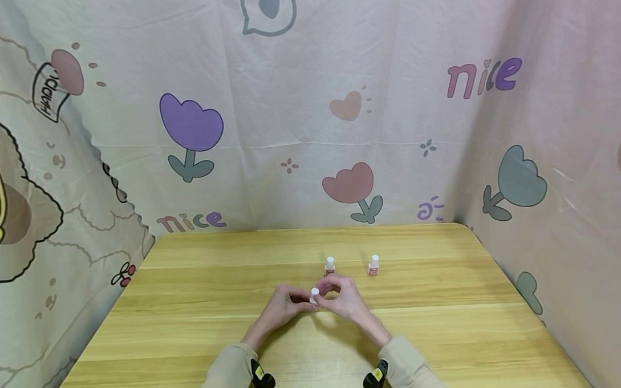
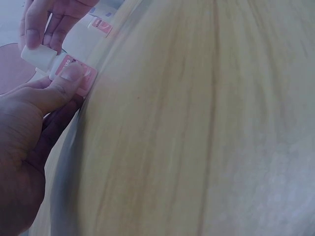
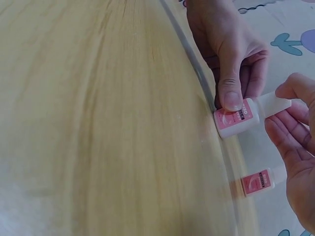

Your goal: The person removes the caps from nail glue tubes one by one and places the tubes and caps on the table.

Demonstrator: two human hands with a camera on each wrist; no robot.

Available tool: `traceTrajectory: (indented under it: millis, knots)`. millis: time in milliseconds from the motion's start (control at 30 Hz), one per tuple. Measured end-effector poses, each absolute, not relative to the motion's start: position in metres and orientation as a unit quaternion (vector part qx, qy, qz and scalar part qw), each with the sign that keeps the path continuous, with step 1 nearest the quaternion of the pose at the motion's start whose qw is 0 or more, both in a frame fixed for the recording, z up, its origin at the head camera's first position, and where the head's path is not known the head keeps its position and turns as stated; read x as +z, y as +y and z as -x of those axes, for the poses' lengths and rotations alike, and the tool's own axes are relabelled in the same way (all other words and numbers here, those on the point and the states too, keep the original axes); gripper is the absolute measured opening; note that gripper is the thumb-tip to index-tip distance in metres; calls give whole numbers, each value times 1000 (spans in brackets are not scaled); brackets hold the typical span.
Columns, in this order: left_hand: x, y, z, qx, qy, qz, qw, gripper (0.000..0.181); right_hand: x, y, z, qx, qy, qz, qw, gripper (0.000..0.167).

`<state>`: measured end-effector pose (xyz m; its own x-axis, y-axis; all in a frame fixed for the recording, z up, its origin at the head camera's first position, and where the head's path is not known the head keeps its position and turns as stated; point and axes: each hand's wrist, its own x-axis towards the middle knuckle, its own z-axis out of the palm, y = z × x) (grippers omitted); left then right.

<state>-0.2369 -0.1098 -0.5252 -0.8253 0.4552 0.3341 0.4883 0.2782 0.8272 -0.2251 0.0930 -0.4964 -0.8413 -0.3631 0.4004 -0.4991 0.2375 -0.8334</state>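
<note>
Just in front of me on the table, a small white bottle with a pink label stands between both hands. My left hand pinches its body, the thumb lying over the label. The fingers and thumb of my right hand grip the white cap, which sits on the bottle. From the head view, most of this bottle's label is hidden by the fingers. Right behind the right hand stands a second bottle of the same kind, its lower edge partly covered. A third bottle is upright farther right.
The wooden table reaches back to a printed curtain, which also hangs along the left and right sides. Dark wrist cameras are strapped over both beige sleeves.
</note>
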Motion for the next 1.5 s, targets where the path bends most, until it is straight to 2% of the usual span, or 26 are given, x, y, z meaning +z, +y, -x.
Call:
traceTrajectory:
  millis: [167,300,400,600,867,1267,1500]
  knots:
    - [-524,-109,237,-520,-803,290,13,10,-478,92,215,555,-785,-272,52,13]
    - [-523,-109,236,-512,-811,282,9,8,-468,91,208,557,-786,-259,64,13]
    - [-523,-109,237,-510,-814,280,8,8,-481,91,214,554,-791,-250,77,13]
    - [-522,-109,236,-514,-810,281,6,7,-488,90,220,547,-801,-238,53,13]
    - [-523,-109,236,-530,-797,290,7,11,-499,94,226,556,-785,-270,56,16]
    - [-523,-109,236,-519,-801,298,15,6,-501,94,227,551,-786,-268,77,15]
    - [-524,-110,236,-525,-799,292,10,10,-498,94,226,551,-782,-281,75,13]
